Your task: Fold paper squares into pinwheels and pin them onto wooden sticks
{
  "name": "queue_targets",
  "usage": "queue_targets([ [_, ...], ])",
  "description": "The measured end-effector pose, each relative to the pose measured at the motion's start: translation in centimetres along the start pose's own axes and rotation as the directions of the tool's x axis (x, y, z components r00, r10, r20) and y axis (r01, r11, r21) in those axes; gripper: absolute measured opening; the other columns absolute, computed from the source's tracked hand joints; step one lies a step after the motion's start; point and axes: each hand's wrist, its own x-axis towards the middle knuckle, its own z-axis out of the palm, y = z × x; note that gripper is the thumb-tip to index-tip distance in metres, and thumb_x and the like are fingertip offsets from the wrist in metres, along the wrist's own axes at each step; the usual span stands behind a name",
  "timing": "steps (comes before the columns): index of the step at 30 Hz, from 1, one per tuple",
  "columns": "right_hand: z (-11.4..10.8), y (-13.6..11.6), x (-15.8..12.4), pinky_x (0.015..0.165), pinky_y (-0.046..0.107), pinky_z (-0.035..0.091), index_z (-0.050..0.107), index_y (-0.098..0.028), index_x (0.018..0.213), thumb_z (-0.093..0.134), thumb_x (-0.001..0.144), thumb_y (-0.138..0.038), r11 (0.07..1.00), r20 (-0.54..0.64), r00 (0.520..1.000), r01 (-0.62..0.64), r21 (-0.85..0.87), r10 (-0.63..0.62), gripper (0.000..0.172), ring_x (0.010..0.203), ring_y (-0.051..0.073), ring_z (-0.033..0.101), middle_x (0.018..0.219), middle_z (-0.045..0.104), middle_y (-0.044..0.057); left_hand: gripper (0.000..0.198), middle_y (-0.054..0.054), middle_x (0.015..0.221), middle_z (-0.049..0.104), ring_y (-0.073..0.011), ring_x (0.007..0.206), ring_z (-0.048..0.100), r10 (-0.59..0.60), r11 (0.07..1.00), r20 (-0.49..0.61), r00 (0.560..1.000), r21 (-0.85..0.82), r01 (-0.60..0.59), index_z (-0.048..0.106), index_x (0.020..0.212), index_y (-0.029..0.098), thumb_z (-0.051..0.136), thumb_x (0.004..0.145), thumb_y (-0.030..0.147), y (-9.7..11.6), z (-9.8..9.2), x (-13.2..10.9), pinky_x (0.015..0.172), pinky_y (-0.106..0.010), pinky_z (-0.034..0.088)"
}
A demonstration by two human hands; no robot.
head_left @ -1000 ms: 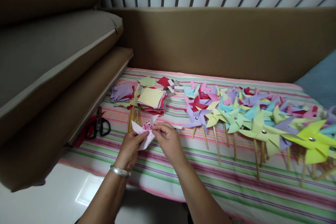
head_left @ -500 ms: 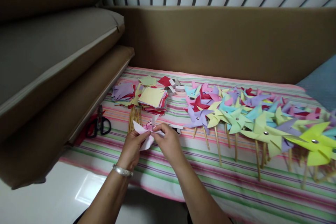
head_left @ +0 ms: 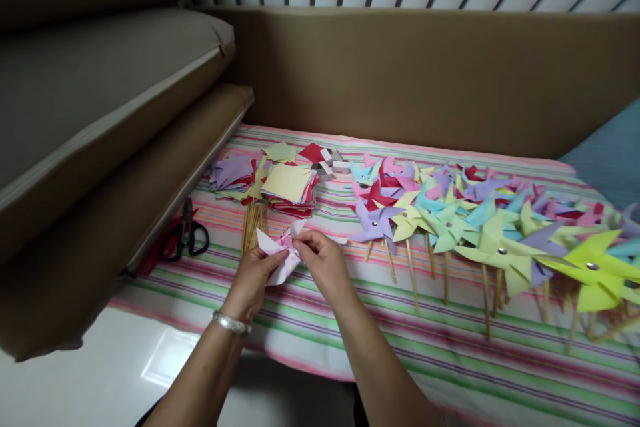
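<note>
While the left hand (head_left: 251, 277) keeps its thumb clamped on the patterned paper (head_left: 284, 269) above the striped cloth (head_left: 300, 330), the right hand (head_left: 324, 261), thumb and forefinger pinching the paper's right side, has drifted slightly from the left thumb since half a second ago. Wooden sticks (head_left: 255, 227) lie just beyond, scissors (head_left: 186, 237) leftward, pinwheels (head_left: 449, 225) rightward; the right hand partly hides a white strip (head_left: 340, 240)

I have a striped cloth (head_left: 300, 323) in front of me. By its left edge lie my scissors (head_left: 187, 220). Nearer the far edge I see sticks (head_left: 253, 230), paper piles (head_left: 286, 185) and little boxes (head_left: 340, 167). Lots of pinwheels (head_left: 449, 227) sit together toward the right edge.
</note>
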Motion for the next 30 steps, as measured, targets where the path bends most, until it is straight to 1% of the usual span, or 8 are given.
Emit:
queue_targets([
  [2, -0.03, 0.03, 0.14, 0.061, 0.025, 0.043, 0.062, -0.019, 0.072, 0.060, 0.069, -0.027, 0.996, 0.012, 0.999, -0.048, 0.072, 0.047, 0.009, 0.065, 0.015, 0.057, 0.068, 0.063, 0.001, 0.031, -0.005, 0.070, 0.072, -0.0137, 0.062, 0.062, -0.007, 1.000, 0.005, 1.000, 0.018, 0.007, 0.071, 0.076, 0.012, 0.082, 0.049, 0.025, -0.08, -0.15, 0.08, 0.061, -0.022, 0.047],
  [5, -0.03, -0.10, 0.24, 0.058, 0.025, 0.042, 0.062, -0.018, 0.068, 0.062, 0.066, -0.028, 0.989, 0.035, 0.995, -0.095, 0.117, 0.092, 0.011, 0.061, 0.014, 0.055, 0.064, 0.061, 0.001, 0.030, -0.004, 0.069, 0.072, -0.0140, 0.061, 0.063, -0.015, 0.999, 0.006, 1.000, 0.041, 0.014, 0.071, 0.075, 0.013, 0.082, 0.049, 0.024, -0.21, -0.34, 0.22, 0.060, -0.022, 0.047],
  [8, -0.12, -0.27, 0.24, 0.058, 0.024, 0.041, 0.061, -0.017, 0.066, 0.063, 0.065, -0.029, 0.985, 0.046, 0.992, -0.122, 0.118, 0.117, 0.012, 0.059, 0.014, 0.053, 0.062, 0.060, 0.000, 0.030, -0.005, 0.069, 0.072, -0.0143, 0.060, 0.062, -0.018, 0.998, 0.017, 1.000, 0.062, 0.017, 0.071, 0.075, 0.013, 0.082, 0.049, 0.024, -0.34, -0.46, 0.34, 0.058, -0.023, 0.046],
  [13, -0.34, -0.34, 0.21, 0.054, 0.023, 0.038, 0.061, -0.017, 0.063, 0.063, 0.064, -0.028, 0.987, 0.042, 0.991, -0.127, 0.095, 0.123, 0.011, 0.055, 0.012, 0.050, 0.058, 0.058, -0.001, 0.030, -0.005, 0.070, 0.072, -0.0146, 0.059, 0.062, -0.010, 0.997, 0.032, 0.999, 0.071, 0.008, 0.072, 0.076, 0.013, 0.082, 0.050, 0.024, -0.43, -0.52, 0.40, 0.057, -0.023, 0.046],
  [17, -0.18, -0.08, 0.11, 0.053, 0.023, 0.039, 0.060, -0.017, 0.063, 0.061, 0.067, -0.027, 0.995, -0.008, 0.997, -0.080, 0.057, 0.081, 0.010, 0.054, 0.012, 0.049, 0.057, 0.056, -0.001, 0.031, -0.005, 0.069, 0.072, -0.0139, 0.058, 0.062, -0.001, 0.998, 0.036, 0.999, 0.060, -0.001, 0.071, 0.076, 0.012, 0.082, 0.049, 0.023, -0.50, -0.40, 0.35, 0.057, -0.022, 0.045],
  [23, 0.24, 0.31, -0.15, 0.059, 0.025, 0.042, 0.060, -0.018, 0.064, 0.058, 0.069, -0.025, 0.995, -0.109, 0.991, 0.063, -0.082, -0.072, 0.008, 0.064, 0.015, 0.054, 0.064, 0.059, 0.001, 0.029, -0.004, 0.068, 0.071, -0.0140, 0.058, 0.062, 0.017, 0.998, 0.017, 1.000, 0.056, -0.018, 0.071, 0.074, 0.012, 0.081, 0.049, 0.023, -0.63, -0.15, 0.36, 0.056, -0.022, 0.045],
  [27, 0.16, -0.10, -0.24, 0.062, 0.026, 0.042, 0.060, -0.019, 0.062, 0.058, 0.069, -0.024, 0.987, -0.092, 0.991, 0.085, -0.134, -0.098, 0.009, 0.065, 0.015, 0.054, 0.066, 0.059, 0.001, 0.027, -0.004, 0.067, 0.071, -0.0131, 0.056, 0.061, 0.038, 0.997, 0.007, 0.999, 0.071, -0.039, 0.071, 0.074, 0.012, 0.081, 0.051, 0.022, -0.64, -0.26, 0.37, 0.055, -0.022, 0.045],
  [30, 0.00, -0.52, -0.19, 0.063, 0.026, 0.041, 0.060, -0.019, 0.058, 0.059, 0.067, -0.024, 0.989, -0.035, 0.998, 0.041, -0.140, -0.046, 0.010, 0.065, 0.016, 0.054, 0.064, 0.059, 0.000, 0.026, -0.004, 0.068, 0.072, -0.0133, 0.058, 0.062, 0.052, 0.996, 0.015, 0.999, 0.074, -0.052, 0.072, 0.076, 0.013, 0.080, 0.053, 0.022, -0.53, -0.31, 0.24, 0.056, -0.022, 0.045],
])
